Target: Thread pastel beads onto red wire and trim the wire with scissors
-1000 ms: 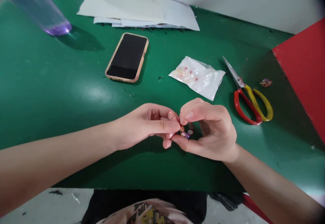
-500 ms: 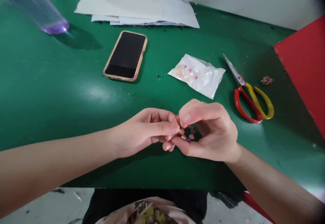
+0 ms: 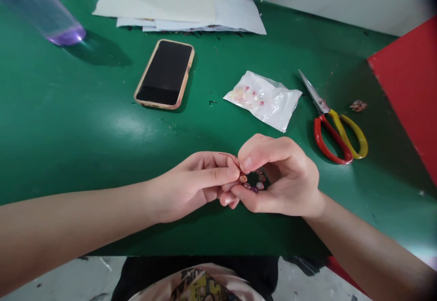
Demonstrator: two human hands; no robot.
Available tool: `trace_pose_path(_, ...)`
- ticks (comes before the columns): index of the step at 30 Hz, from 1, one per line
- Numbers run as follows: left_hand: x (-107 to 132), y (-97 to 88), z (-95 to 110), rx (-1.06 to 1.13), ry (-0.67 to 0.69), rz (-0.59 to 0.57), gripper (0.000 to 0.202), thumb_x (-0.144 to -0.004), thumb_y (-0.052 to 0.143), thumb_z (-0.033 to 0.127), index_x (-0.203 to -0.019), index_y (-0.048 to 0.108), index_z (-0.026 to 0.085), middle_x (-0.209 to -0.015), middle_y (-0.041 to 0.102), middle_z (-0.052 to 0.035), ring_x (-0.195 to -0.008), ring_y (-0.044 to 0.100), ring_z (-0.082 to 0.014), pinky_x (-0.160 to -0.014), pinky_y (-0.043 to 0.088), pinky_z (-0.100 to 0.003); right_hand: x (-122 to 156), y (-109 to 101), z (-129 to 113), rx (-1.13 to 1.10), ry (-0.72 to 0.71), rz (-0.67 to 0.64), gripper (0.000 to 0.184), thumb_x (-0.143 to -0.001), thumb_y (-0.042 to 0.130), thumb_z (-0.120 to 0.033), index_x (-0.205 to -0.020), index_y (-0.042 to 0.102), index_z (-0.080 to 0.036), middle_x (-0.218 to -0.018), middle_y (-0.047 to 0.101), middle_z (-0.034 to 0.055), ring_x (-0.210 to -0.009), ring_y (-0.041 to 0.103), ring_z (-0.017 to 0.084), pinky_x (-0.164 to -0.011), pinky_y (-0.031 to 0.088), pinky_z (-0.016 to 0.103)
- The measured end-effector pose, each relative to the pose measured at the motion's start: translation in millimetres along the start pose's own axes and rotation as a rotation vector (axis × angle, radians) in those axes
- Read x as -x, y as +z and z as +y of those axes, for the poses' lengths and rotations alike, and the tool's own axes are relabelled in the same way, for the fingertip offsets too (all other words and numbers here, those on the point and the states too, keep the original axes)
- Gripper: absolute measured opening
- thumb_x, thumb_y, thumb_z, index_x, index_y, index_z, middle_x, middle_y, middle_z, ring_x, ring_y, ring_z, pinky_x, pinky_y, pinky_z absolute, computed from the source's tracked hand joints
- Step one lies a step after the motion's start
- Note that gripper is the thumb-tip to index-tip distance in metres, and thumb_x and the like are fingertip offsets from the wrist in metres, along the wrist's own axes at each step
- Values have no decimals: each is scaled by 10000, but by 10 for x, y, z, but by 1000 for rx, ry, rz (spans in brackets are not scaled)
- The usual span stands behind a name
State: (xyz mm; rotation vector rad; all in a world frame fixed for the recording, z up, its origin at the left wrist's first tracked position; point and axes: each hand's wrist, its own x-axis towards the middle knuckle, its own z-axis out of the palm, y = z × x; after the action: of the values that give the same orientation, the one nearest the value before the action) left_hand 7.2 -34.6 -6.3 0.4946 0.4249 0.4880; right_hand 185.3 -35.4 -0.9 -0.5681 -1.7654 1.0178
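Bead ring [image 3: 260,186] between left hand [image 3: 200,178] and right hand [image 3: 285,176], over the near side of the table [image 3: 205,235]. Packet [image 3: 273,105] lies behind them, phone [image 3: 166,73] left of packet, scissors [image 3: 322,105] right. Bottle [image 3: 51,16] at far left, papers [image 3: 160,0] at back, right of bottle.

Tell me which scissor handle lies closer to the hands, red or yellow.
The red handle: it is on the side facing the right hand. The yellow handle lies farther out, toward the red panel.
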Motion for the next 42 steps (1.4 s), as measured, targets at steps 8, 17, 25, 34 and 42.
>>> trace_pose_path(8, 3, 5, -11, 58, 8, -16, 179, -856, 671, 262, -765, 676, 108, -594, 556, 10, -577, 529, -74, -637, 481, -187, -20, -3, 5, 35, -50, -7, 323, -702, 684, -5, -916, 566, -217, -814, 653, -3, -749, 645, 115, -659, 586, 254)
trace_pose_path(17, -12, 0, 4, 77, -7, -34, 160, -862, 664, 242, -793, 664, 98, -601, 567, 1, -588, 538, -77, -662, 498, -202, -16, -29, 26, 48, -60, 0, 315, -722, 706, -48, -958, 579, -215, -849, 663, 4, -783, 653, 124, -688, 579, 266)
trace_pose_path(25, -51, -77, 128, -60, 62, 15, 159, -838, 688, 245, -793, 603, 118, -638, 548, 31, -541, 588, -85, -598, 495, -227, 12, -112, 34, 8, 31, 50, 543, -715, 795, -286, -1194, 550, -221, -1093, 620, 67, -964, 626, 190, -813, 576, 349)
trace_pose_path(34, -49, -123, 218, -157, 132, 44, 120, -844, 665, 207, -761, 609, 141, -598, 530, 55, -489, 566, -72, -590, 502, -237, -57, -195, 38, -189, 506, 53, 165, -784, 733, -207, -943, 726, -164, -850, 738, 42, -744, 695, 118, -706, 597, 236)
trace_pose_path(42, -94, -84, 190, -186, 360, 256, 191, -868, 556, 146, -985, 701, 187, -866, 637, -15, -753, 637, -128, -653, 548, -247, -72, -144, 72, -497, 650, 272, 152, -744, 780, -248, -852, 719, -160, -745, 723, 9, -605, 661, 75, -597, 584, 192)
